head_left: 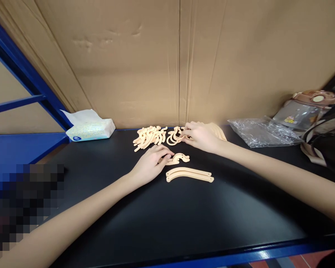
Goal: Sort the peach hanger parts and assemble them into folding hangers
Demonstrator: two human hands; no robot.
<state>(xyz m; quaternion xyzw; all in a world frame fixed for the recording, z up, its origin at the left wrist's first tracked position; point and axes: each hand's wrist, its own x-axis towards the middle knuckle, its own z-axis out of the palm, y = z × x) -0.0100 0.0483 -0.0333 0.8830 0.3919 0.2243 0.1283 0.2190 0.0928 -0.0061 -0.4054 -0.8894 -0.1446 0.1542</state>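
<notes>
My left hand [149, 165] rests low over the table, with thumb and fingers closed on the left end of a small S-curved wooden piece [181, 158] that has a dark hole. Farther back, my right hand [199, 136] has its fingertips bent down and closed at a group of hooked, curved wooden pieces [173, 136]; the fingers partly hide what they grip. Two long, slightly bent wooden strips [188, 173] with holes at their ends lie side by side nearer to me. Behind my right hand, several larger curved wooden pieces [219, 131] lie together, partly covered.
A heap of small curved wooden pieces [149, 136] lies left of centre, near a tissue pack [92, 130]. Clear plastic bags [264, 132], a transparent bottle [298, 113] and a dark bag [328, 143] are on the right. Cardboard [128, 67] walls the back of the black table [178, 219].
</notes>
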